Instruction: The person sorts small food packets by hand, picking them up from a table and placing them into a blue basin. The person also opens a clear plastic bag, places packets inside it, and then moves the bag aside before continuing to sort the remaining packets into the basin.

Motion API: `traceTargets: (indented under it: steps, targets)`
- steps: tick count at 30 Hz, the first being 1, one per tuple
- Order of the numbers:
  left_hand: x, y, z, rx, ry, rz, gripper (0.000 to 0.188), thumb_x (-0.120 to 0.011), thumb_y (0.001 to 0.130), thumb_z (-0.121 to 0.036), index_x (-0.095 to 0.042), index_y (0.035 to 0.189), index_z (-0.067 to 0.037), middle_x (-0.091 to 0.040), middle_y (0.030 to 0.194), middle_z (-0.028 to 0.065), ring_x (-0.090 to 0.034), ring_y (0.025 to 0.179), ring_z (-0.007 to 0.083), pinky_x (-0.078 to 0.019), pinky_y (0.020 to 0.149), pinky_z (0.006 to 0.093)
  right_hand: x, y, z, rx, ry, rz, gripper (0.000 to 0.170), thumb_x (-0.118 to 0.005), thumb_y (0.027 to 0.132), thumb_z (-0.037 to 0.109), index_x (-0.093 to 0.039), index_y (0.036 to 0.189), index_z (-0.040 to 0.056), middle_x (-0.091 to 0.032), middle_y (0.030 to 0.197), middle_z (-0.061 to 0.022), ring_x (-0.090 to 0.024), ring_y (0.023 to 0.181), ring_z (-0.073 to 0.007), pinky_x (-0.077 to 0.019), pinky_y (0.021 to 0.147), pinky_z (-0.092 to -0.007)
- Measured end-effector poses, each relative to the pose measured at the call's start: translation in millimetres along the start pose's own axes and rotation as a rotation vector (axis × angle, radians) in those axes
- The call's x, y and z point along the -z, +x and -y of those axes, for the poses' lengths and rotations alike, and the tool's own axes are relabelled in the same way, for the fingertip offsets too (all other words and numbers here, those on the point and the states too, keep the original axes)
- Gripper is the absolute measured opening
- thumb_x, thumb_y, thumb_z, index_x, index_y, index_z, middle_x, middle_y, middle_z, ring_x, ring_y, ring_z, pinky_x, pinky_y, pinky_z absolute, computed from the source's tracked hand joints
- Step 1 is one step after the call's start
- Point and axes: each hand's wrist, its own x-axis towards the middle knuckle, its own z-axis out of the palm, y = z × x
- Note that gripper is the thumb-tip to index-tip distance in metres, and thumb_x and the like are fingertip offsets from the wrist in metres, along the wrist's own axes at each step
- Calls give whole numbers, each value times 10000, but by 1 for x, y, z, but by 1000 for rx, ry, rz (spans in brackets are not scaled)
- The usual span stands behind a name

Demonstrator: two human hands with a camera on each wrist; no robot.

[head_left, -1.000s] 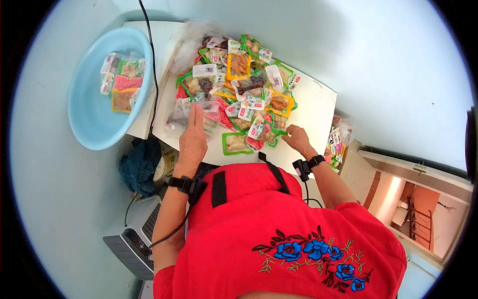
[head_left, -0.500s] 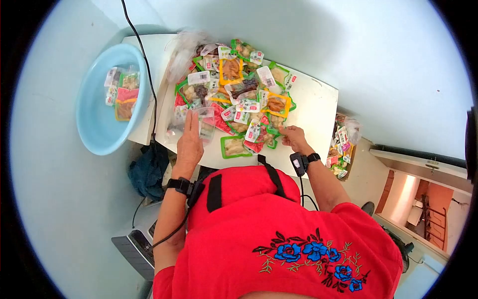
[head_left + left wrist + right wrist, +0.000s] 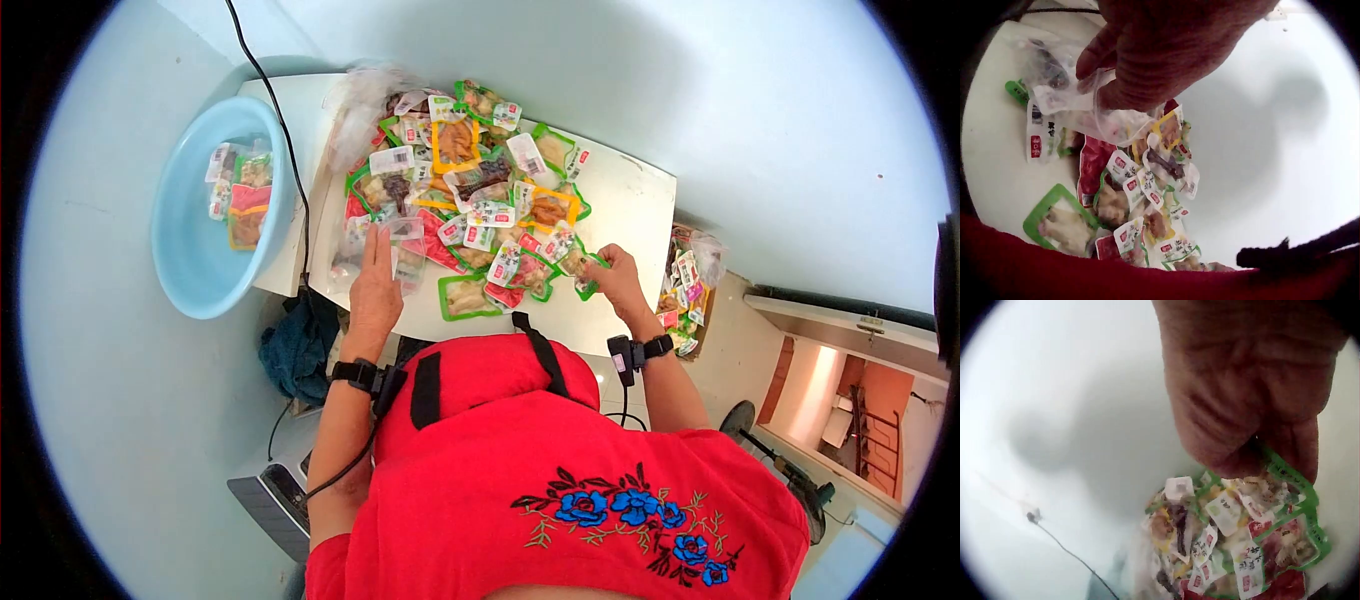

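Observation:
My left hand (image 3: 375, 303) pinches the rim of a clear plastic bag (image 3: 408, 232) at the left of the heap; in the left wrist view thumb and fingers close on the bag (image 3: 1066, 100), which has packets inside. The right hand (image 3: 622, 285) grips the edge of a green-edged packet (image 3: 577, 262) at the right of the heap, also seen under the right hand (image 3: 1247, 394) in the right wrist view. Beside it lies a heap of sealed food packets (image 3: 482, 180) with green, yellow and red edges. A green-edged packet (image 3: 468, 297) lies nearest the body.
A light blue basin (image 3: 172, 215) with several packets stands at the left, a black cable (image 3: 290, 150) hanging over it. The white table (image 3: 630, 205) meets the wall at the back. A box of packets (image 3: 688, 285) stands lower at the right.
The right hand has taken hold of a green-edged packet and moved slightly right with it, its end lifted off the heap. The left hand stays at the bag's rim.

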Motion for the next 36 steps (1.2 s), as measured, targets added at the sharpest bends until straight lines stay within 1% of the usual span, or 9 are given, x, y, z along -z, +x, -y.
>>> traceTargets:
  steps: [3, 8, 10, 13, 16, 20, 24, 30, 36]
  targets:
    - [-6, -1, 6, -41, -2, -39, 822, -620, 732, 78, -263, 1467, -14, -206, 1568, 163, -569, 1104, 409, -537, 795, 429, -13, -6, 17, 179, -236, -86, 177, -687, 779, 86, -524, 817, 28, -562, 683, -44, -517, 557, -148, -429, 514, -311]
    - [0, 0, -1, 14, -2, 5, 803, -609, 732, 77, -276, 1458, -3, -207, 1569, 163, -567, 1110, 409, -536, 795, 433, -60, -3, 36, 468, -527, -256, 202, -702, 779, 96, -529, 855, 22, -569, 737, -205, -584, 664, -386, -476, 612, -452]
    - [-5, 0, 2, -39, -1, -40, 795, -602, 731, 83, -282, 1454, 0, -208, 1567, 168, -570, 1103, 414, -536, 791, 438, -81, -5, 37, 598, -538, -112, 200, -707, 776, 118, -560, 866, 17, -580, 813, -201, -592, 705, -370, -488, 641, -434]
    - [-5, -1, 4, -38, -18, -40, 792, -594, 726, 95, -286, 1450, 0, -210, 1564, 173, -573, 1093, 422, -538, 781, 443, -97, -1, 45, 458, -472, 250, 219, -716, 775, 152, -596, 886, 6, -597, 879, -199, -604, 781, -364, -495, 694, -425]
    - [-3, -2, 4, -38, -51, -45, 795, -590, 718, 106, -293, 1447, -6, -213, 1561, 177, -572, 1088, 427, -540, 773, 445, -103, 19, 40, 372, -400, 186, 270, -733, 759, 191, -616, 901, -7, -610, 895, -189, -607, 853, -360, -492, 742, -419]
    - [-4, -2, 3, -17, -74, -41, 796, -595, 707, 115, -306, 1440, 2, -229, 1553, 181, -571, 1092, 428, -540, 771, 447, -104, 45, 24, 634, -647, 10, 351, -757, 717, 228, -628, 945, -5, -632, 959, -201, -613, 952, -365, -507, 807, -428]
    - [-8, -2, 8, -43, -73, -67, 821, -606, 704, 113, -293, 1452, -12, -224, 1558, 175, -574, 1086, 427, -537, 780, 452, -112, 48, 29, 266, -851, 304, 446, -781, 644, 297, -638, 963, 21, -638, 1016, -203, -605, 998, -378, -506, 848, -441]
    - [-9, -2, 8, -1, -93, -25, 859, -621, 696, 112, -273, 1468, -32, -203, 1569, 164, -586, 1060, 430, -533, 787, 454, -115, 50, 7, 362, -909, 313, 345, -758, 661, 268, -604, 850, 23, -651, 878, -194, -636, 862, -365, -516, 745, -451]
    - [-7, -2, 5, -11, -113, -15, 847, -603, 695, 119, -274, 1464, -16, -189, 1572, 175, -609, 996, 431, -537, 749, 454, -110, 41, 27, 369, -492, 446, 267, -733, 710, 197, -520, 726, 36, -515, 619, -81, -522, 577, -188, -416, 538, -342]
